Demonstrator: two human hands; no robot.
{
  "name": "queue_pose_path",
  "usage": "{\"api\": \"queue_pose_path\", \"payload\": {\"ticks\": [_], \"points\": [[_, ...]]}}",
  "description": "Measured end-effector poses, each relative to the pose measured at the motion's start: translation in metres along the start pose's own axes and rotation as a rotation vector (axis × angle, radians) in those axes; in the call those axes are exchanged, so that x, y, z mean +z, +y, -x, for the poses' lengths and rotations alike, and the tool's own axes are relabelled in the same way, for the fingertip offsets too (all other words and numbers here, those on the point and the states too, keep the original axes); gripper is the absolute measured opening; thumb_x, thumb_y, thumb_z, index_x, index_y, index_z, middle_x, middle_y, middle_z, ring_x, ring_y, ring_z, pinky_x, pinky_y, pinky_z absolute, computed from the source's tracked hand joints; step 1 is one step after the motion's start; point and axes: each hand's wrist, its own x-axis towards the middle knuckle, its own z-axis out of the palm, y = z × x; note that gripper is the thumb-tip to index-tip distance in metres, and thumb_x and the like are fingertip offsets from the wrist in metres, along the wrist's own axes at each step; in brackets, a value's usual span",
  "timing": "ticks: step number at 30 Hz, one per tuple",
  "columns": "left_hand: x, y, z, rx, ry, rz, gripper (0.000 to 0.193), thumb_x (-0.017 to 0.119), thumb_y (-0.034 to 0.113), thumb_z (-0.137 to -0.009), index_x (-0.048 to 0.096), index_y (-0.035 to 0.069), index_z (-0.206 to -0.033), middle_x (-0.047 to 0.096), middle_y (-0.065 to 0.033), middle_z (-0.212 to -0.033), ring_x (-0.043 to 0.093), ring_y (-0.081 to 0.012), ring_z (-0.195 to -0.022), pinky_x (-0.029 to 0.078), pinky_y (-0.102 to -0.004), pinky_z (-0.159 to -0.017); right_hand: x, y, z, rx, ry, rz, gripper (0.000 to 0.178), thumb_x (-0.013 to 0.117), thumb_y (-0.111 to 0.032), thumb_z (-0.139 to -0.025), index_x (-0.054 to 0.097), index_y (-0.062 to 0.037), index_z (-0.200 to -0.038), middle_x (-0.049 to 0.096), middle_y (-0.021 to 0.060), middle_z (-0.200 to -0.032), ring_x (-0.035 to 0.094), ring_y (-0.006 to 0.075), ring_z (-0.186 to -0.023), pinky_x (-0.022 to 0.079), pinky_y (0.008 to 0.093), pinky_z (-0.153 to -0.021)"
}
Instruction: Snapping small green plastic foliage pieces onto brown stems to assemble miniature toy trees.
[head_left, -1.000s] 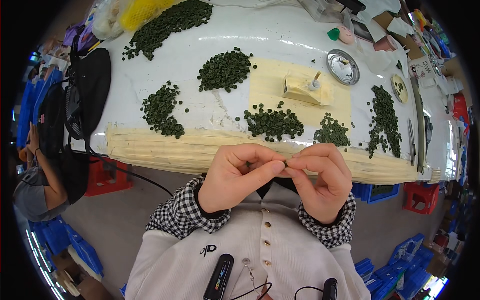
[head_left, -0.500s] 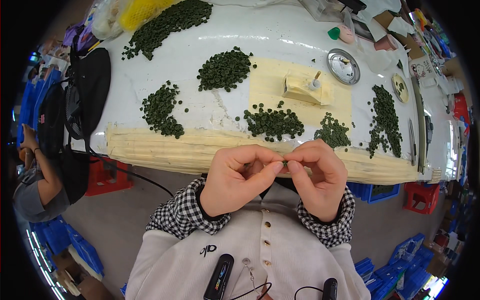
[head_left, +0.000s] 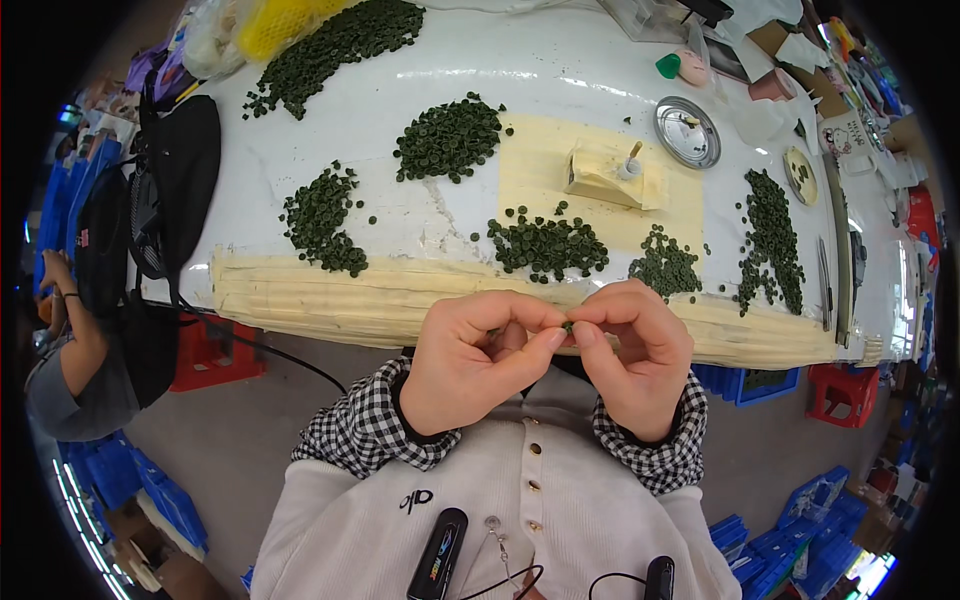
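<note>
Just in front of the table edge, my left hand [head_left: 478, 362] and my right hand [head_left: 638, 358] meet fingertip to fingertip. Both are closed in a pinch on one tiny green piece [head_left: 568, 327], mostly covered by the fingers. Beyond them on the table lies a heap of small dark green round pieces [head_left: 545, 247]. A smaller pile of finer green pieces [head_left: 664, 264] sits to its right, nearer my right hand. Behind these, a cream-taped block [head_left: 612, 180] carries a short upright stick and a white nub.
More green heaps lie at left [head_left: 325, 222], centre [head_left: 450, 140], far left [head_left: 345, 45] and right [head_left: 770, 245]. A round metal dish [head_left: 687, 133] and tweezers [head_left: 825, 285] are at right. A black bag [head_left: 185, 180] hangs at left, near another person [head_left: 75, 360]. Yellowish tape covers the table's front edge [head_left: 330, 300].
My fingertips have shifted very slightly, and a bit more of the green piece shows between them. The person at the left has moved a little.
</note>
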Motion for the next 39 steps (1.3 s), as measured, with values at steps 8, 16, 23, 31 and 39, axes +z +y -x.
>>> {"api": "queue_pose_path", "payload": {"ticks": [8, 16, 23, 31, 39], "points": [[0.001, 0.002, -0.001, -0.016, 0.004, 0.014, 0.009, 0.060, 0.002, -0.084, 0.063, -0.003, -0.091, 0.050, 0.0077, -0.060, 0.035, 0.0029, -0.050, 0.027, -0.0158, -0.045, 0.002, 0.001, 0.003, 0.071, 0.032, -0.070, 0.012, 0.062, 0.005, -0.077, 0.062, 0.0042, -0.089, 0.060, 0.0097, -0.086, 0.058, 0.0124, -0.073, 0.048, 0.0217, -0.066], [-0.016, 0.010, -0.023, 0.318, 0.253, -0.659, 0.009, 0.067, 0.004, -0.076, 0.065, 0.000, -0.085, 0.039, -0.0011, -0.053, 0.030, -0.0078, -0.045, 0.028, -0.0239, -0.043, -0.035, -0.006, -0.004, 0.052, 0.424, 0.129, 0.011, 0.060, 0.003, -0.083, 0.059, 0.0062, -0.094, 0.059, 0.0061, -0.083, 0.055, 0.0090, -0.072, 0.046, 0.0209, -0.068], [-0.022, 0.014, -0.025, 0.138, 0.260, -0.356, 0.011, 0.065, 0.007, -0.082, 0.057, 0.002, -0.076, 0.034, 0.0055, -0.050, 0.027, -0.0030, -0.046, 0.023, -0.0201, -0.045, -0.053, -0.001, -0.011, -0.144, 0.156, 0.758, 0.013, 0.069, 0.003, -0.067, 0.063, -0.0017, -0.078, 0.058, 0.0068, -0.076, 0.050, 0.0244, -0.075, 0.041, 0.0319, -0.067], [-0.028, 0.022, -0.020, -0.251, 0.135, 0.789, 0.018, 0.042, -0.001, -0.091, 0.044, 0.000, -0.109, 0.051, -0.0110, -0.106, 0.051, -0.0145, -0.084, 0.043, -0.0221, -0.074, -0.051, -0.003, -0.019, -0.168, 0.009, 0.892, 0.012, 0.069, 0.000, -0.067, 0.061, -0.0026, -0.076, 0.054, 0.0063, -0.075, 0.047, 0.0253, -0.077, 0.040, 0.0343, -0.068], [-0.030, 0.019, -0.013, -0.245, 0.014, 0.934, 0.020, 0.038, 0.004, -0.095, 0.044, -0.003, -0.114, 0.048, -0.0258, -0.123, 0.052, -0.0270, -0.114, 0.045, -0.0299, -0.098, -0.048, 0.007, -0.018, -0.168, -0.016, 0.990, 0.013, 0.067, -0.006, -0.072, 0.057, -0.0054, -0.080, 0.051, 0.0066, -0.080, 0.046, 0.0269, -0.082, 0.036, 0.0364, -0.075]]}}
